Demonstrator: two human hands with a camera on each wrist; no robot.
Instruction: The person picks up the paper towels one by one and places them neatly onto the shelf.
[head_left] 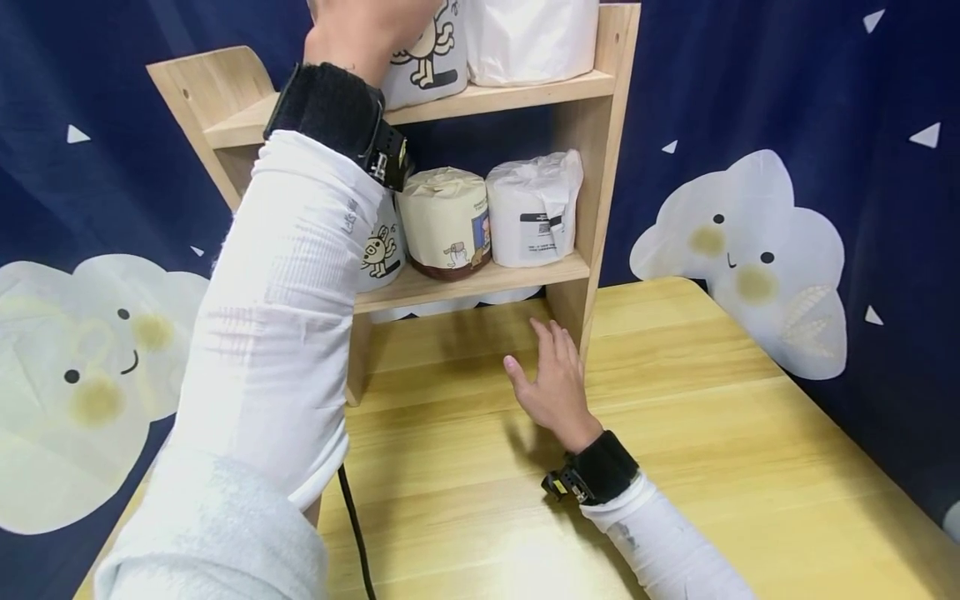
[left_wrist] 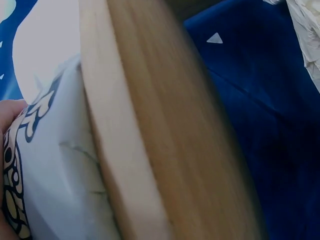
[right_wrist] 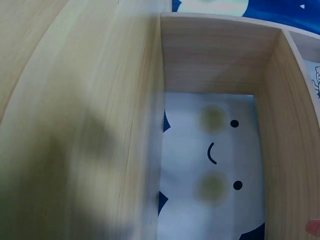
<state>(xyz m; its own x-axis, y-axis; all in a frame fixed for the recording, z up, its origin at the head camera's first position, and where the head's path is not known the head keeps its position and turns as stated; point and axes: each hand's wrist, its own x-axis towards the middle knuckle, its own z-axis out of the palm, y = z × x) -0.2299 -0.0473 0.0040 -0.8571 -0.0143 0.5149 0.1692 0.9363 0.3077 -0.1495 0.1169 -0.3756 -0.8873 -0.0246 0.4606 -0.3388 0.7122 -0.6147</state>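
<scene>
My left hand (head_left: 369, 32) is at the top shelf, partly cut off by the head view's upper edge. It grips a grey-white toilet roll (head_left: 444, 65) printed with a cartoon figure, standing at the shelf's front edge. In the left wrist view, parts of the hand show against that roll (left_wrist: 55, 165) at the left edge. Beside it stands a plain white toilet roll (head_left: 532, 42). My right hand (head_left: 555, 385) hovers over the table below the lower shelf, fingers spread and holding nothing. Only one fingertip (right_wrist: 313, 227) appears in the right wrist view.
A wooden shelf unit (head_left: 472, 292) stands on the wooden table (head_left: 720, 417). Its lower shelf carries a cartoon roll (head_left: 384, 250), a cream roll (head_left: 442, 218) and a white roll (head_left: 527, 221). A black cable (head_left: 356, 525) hangs near my left arm. Behind is a dark blue curtain (head_left: 750, 83).
</scene>
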